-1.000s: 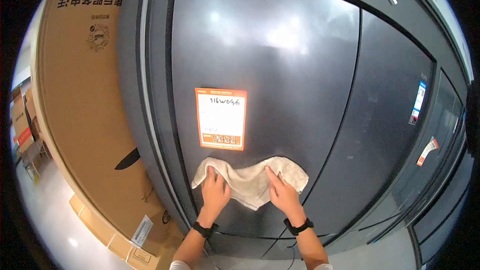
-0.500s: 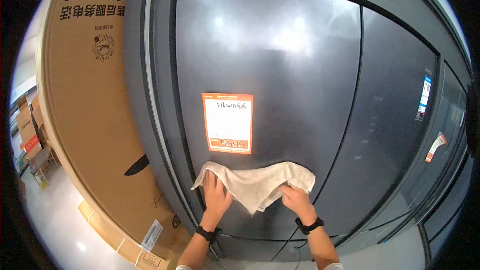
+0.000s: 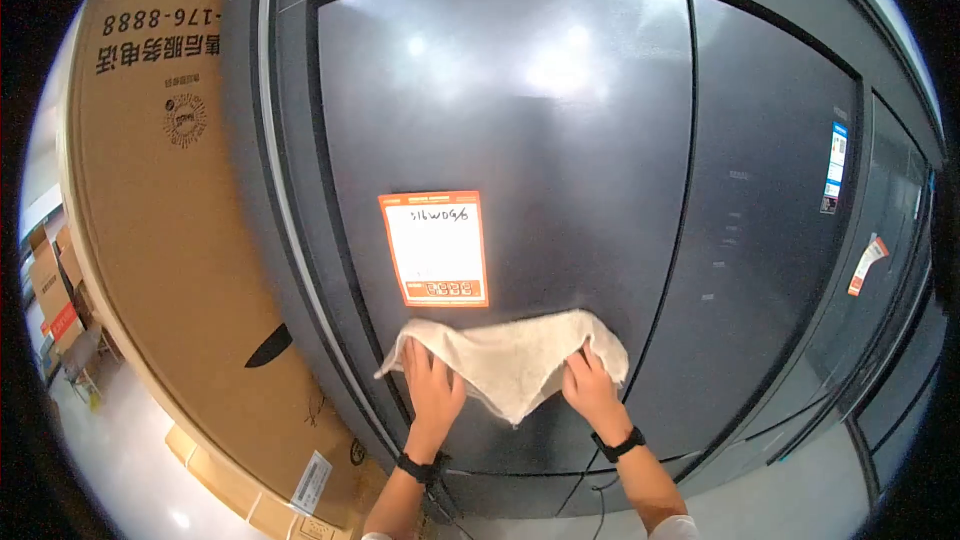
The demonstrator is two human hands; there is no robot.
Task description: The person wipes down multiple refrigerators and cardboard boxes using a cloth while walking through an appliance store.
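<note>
Left hand (image 3: 434, 400) and right hand (image 3: 594, 390) on beige cloth (image 3: 510, 355), dark panel (image 3: 560, 190) behind, orange-edged sign (image 3: 434, 250) above, whether fingers pinch, unclear

Bright; white glare on upper dark panel (image 3: 520, 165); label (image 3: 437, 248) centre washed out; edges fisheye-bent, corners black.

Rough, matt beige cloth (image 3: 510, 365), smooth glossy dark door panel (image 3: 560, 180), matt brown cardboard box (image 3: 165, 210), shiny smooth floor (image 3: 130, 430)

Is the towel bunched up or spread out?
Spread out: the towel stretches from left hand to right hand, its lower edge dipping to a point.
</note>
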